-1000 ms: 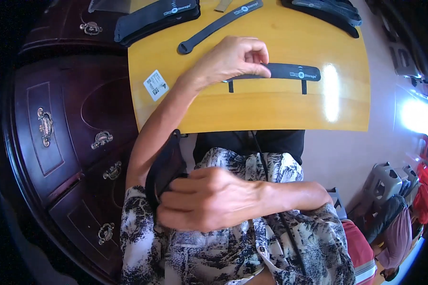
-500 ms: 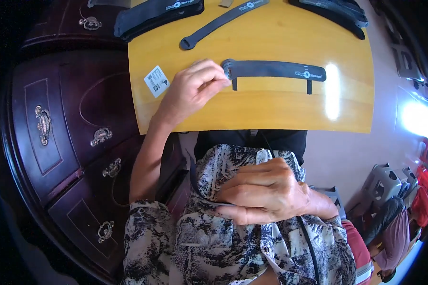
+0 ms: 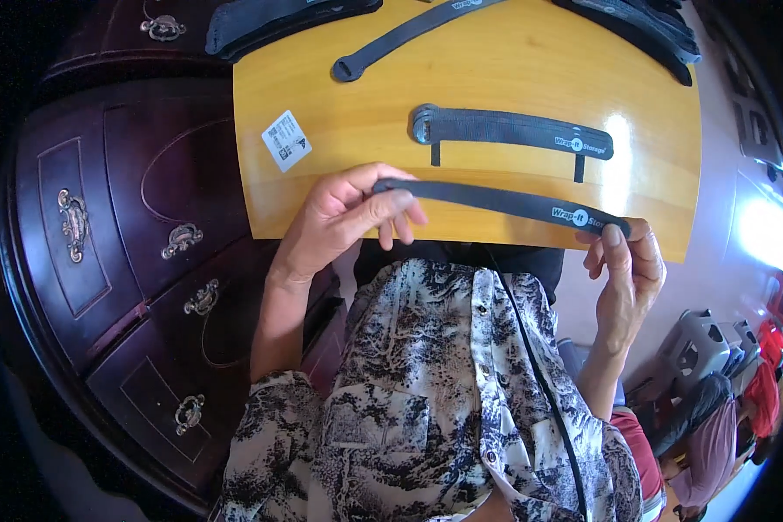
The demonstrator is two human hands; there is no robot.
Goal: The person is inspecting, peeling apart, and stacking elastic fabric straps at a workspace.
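A dark grey fabric strap [image 3: 487, 197] with white print near one end is stretched between my hands, just above the near edge of the table. My left hand [image 3: 344, 216] pinches its left end between thumb and fingers. At the printed right end, my right hand [image 3: 628, 274] grips it with the thumb on top. Beyond it, a similar strap stack [image 3: 505, 127] lies flat, with a metal-looking ring or eyelet at its left end. Two short black strips [image 3: 579, 168] stick out from under that strap toward me.
A single strap [image 3: 400, 39] lies slantwise farther back. Strap piles stand at the far left [image 3: 278, 24] and far right [image 3: 639, 33] of the yellow table [image 3: 357, 122]. A white printed label [image 3: 285, 141] lies at left. Dark wooden drawers [image 3: 70, 217] flank the table; grey stools [image 3: 696, 348] stand at right.
My right hand has moved from my chest out to the right and up to the strap's printed end. My left hand has left the lying strap's ring end and now pinches the held strap.
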